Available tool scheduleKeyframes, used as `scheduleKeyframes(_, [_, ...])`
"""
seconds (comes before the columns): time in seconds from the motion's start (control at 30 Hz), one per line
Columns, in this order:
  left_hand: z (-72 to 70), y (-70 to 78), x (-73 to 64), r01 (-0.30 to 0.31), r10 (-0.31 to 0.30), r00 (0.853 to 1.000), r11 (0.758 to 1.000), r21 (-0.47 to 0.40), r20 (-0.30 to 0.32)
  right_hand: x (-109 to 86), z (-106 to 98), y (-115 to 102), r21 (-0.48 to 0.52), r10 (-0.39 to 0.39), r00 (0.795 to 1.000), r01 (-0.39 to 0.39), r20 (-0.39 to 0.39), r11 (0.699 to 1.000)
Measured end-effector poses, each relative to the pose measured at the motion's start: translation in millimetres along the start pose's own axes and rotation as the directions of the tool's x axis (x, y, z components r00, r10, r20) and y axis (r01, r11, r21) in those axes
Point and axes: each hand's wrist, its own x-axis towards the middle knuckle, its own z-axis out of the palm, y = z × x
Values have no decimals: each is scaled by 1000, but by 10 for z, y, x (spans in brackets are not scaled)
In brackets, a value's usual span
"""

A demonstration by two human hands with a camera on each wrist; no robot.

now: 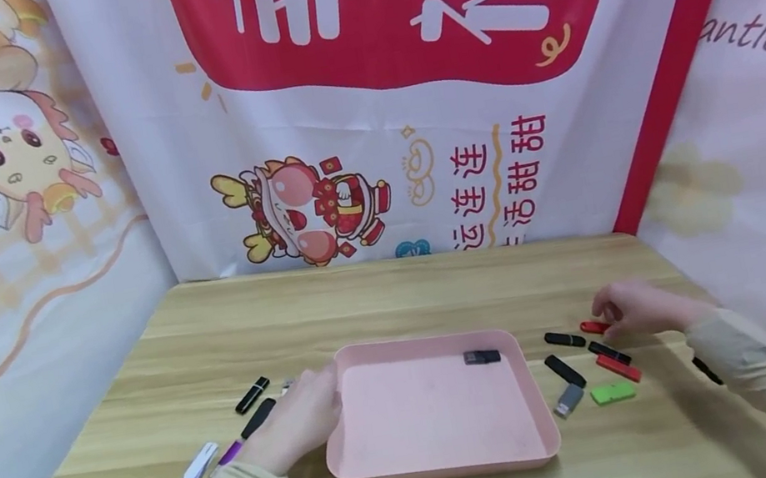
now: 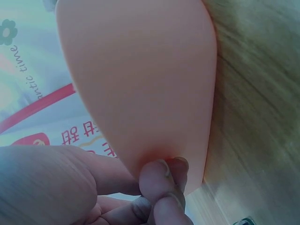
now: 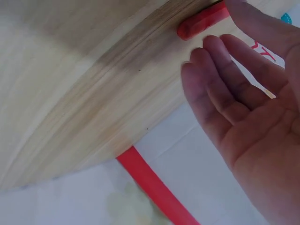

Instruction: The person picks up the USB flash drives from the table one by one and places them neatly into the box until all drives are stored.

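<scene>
In the head view my left hand (image 1: 299, 418) is at the left wall of a shallow pink tray (image 1: 444, 465). The left wrist view shows its fingers pinching that wall, fingertips against the outer face. One dark USB flash drive (image 1: 482, 357) lies inside the tray, toward the far right corner. Over on the right, my right hand (image 1: 638, 306) is low over a red USB flash drive (image 1: 591, 327) on the table. Its fingers are loosely bent, and the thumb (image 3: 255, 28) overlaps one end of the drive (image 3: 201, 22) in the right wrist view.
Right of the tray lie several more flash drives, among them a green one (image 1: 613, 392), a grey one (image 1: 569, 400) and another red one (image 1: 618, 368). On the left are black drives (image 1: 252, 395), a purple one (image 1: 230, 452) and a white-and-lavender one (image 1: 198, 469). Printed cloth (image 1: 408, 116) hangs behind the table.
</scene>
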Motion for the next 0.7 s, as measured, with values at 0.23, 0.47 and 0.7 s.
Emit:
scheduleKeyframes(0.23, [24,-12,-11,-31,31,999,999,19,-24,53,62,-49,10,44,997,-44,68,999])
scheduleKeyframes(0.47, [-22,-7,-36,-42,43,999,999,20,-29,151,85,-73,26,76,995,-78,71,997])
scheduleKeyframes(0.7, [-3,-22,4,-34,35,999,999,29,-19,157,104,-52,20,16,998,-17,56,1000])
